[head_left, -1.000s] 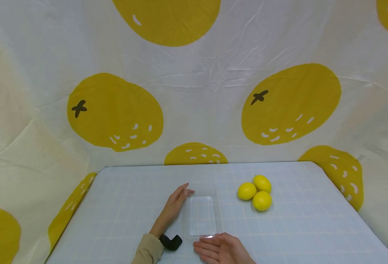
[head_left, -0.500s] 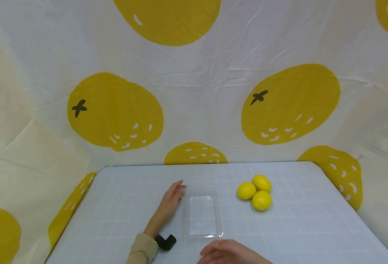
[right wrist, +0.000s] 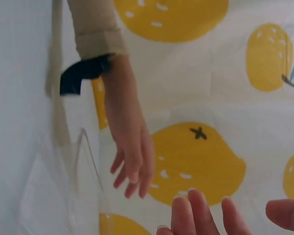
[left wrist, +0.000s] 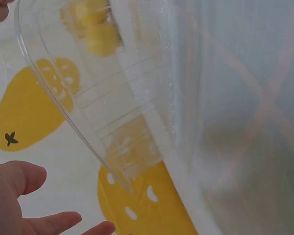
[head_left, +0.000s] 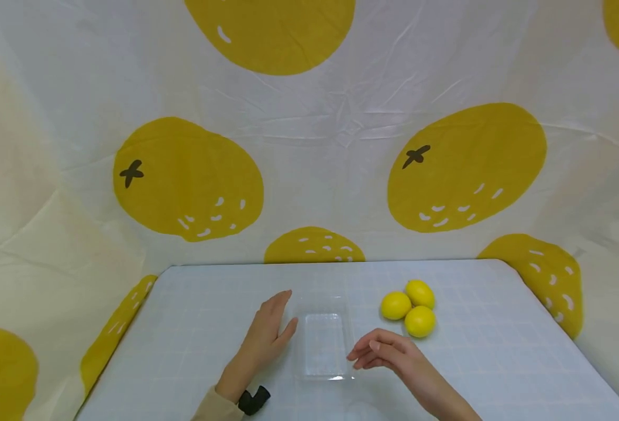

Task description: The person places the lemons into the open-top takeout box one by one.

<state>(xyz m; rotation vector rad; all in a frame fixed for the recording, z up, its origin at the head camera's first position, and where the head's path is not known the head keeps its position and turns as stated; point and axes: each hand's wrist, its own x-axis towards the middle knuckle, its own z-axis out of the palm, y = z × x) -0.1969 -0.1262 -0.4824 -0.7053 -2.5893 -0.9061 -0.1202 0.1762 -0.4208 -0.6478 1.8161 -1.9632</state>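
Note:
A clear plastic tray lies on the pale grid-patterned table, seen close up as a curved clear wall in the left wrist view. My left hand rests flat just left of the tray, fingers straight, thumb toward its rim, holding nothing. My right hand hovers at the tray's right edge with fingers loosely extended and nothing in them. Three yellow lemons sit together on the table to the right of the tray.
A white cloth printed with large yellow citrus fruits hangs behind and around the table. The table's far edge meets the cloth. A black wrist strap shows on my left arm.
My right hand has moved from the near table edge forward to the tray's right side. My left hand has drawn back slightly, staying left of the tray.

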